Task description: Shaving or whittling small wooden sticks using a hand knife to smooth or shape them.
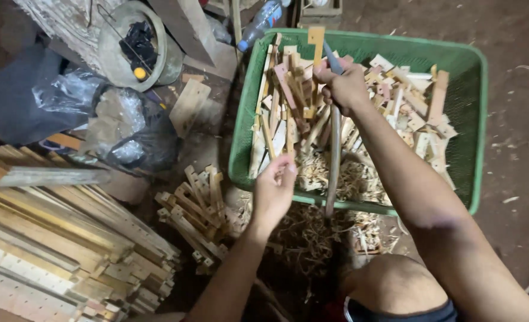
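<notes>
My right hand reaches into a green plastic basket and grips a long dark blade by its grey handle. The blade points down toward me, across the basket's near rim. A notched wooden piece stands up just beyond that hand. The basket holds several short, pale wood offcuts and curled shavings. My left hand hovers at the basket's near edge. Its fingertips pinch the lower end of a thin wooden slat.
A heap of notched wooden pieces lies on the dirt floor left of the basket. Long stacked slats fill the lower left. Plastic bags, a round tub and a plastic bottle sit behind. Shavings lie by my knee.
</notes>
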